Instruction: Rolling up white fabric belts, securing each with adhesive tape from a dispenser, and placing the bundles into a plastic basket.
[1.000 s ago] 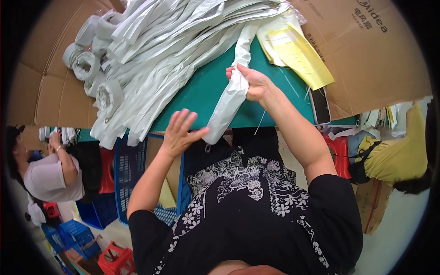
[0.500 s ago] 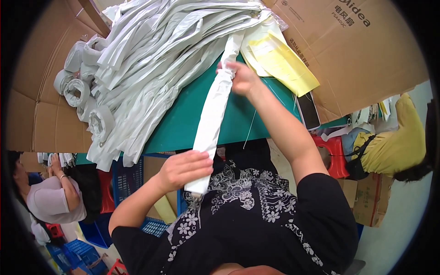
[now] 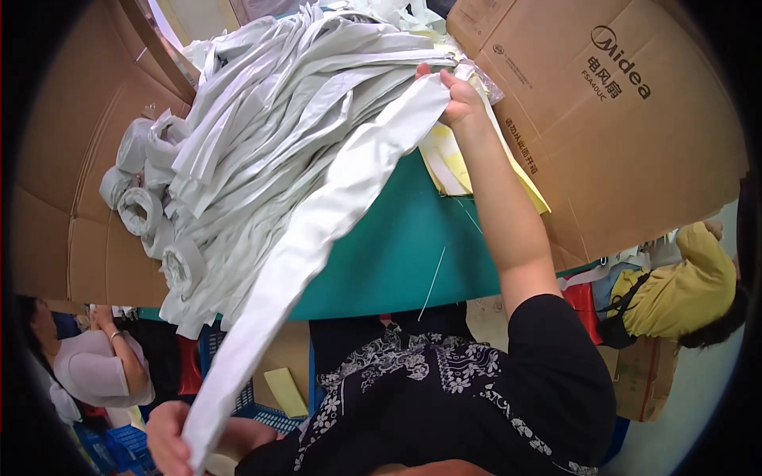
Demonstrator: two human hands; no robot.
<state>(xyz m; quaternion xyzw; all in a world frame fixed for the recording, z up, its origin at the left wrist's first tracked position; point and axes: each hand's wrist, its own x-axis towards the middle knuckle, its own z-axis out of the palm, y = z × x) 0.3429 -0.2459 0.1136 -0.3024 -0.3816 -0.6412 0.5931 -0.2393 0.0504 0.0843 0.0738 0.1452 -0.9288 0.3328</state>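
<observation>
A long white fabric strip (image 3: pixel 309 238) stretches taut from the upper right down to the lower left. My right hand (image 3: pixel 458 97) grips its upper end above the green table (image 3: pixel 397 254), beside the big heap of pale grey strips (image 3: pixel 270 119). My left hand (image 3: pixel 168 436) grips its lower end near my lap, below the table edge. A yellow-and-white plastic bag (image 3: pixel 448 170) lies under my right forearm.
Several rolled strips (image 3: pixel 147 210) sit at the heap's left side. Large cardboard boxes (image 3: pixel 619 135) stand at the right and cardboard sheets (image 3: pixel 71 238) at the left. A person in pale pink (image 3: pixel 95 369) sits at the lower left, one in yellow (image 3: pixel 683 293) at the right. Blue crates (image 3: pixel 254 401) stand under the table.
The strip has been pulled out much longer. My right hand rose toward the heap's top and my left hand dropped down to the lower left, stretching the strip between them.
</observation>
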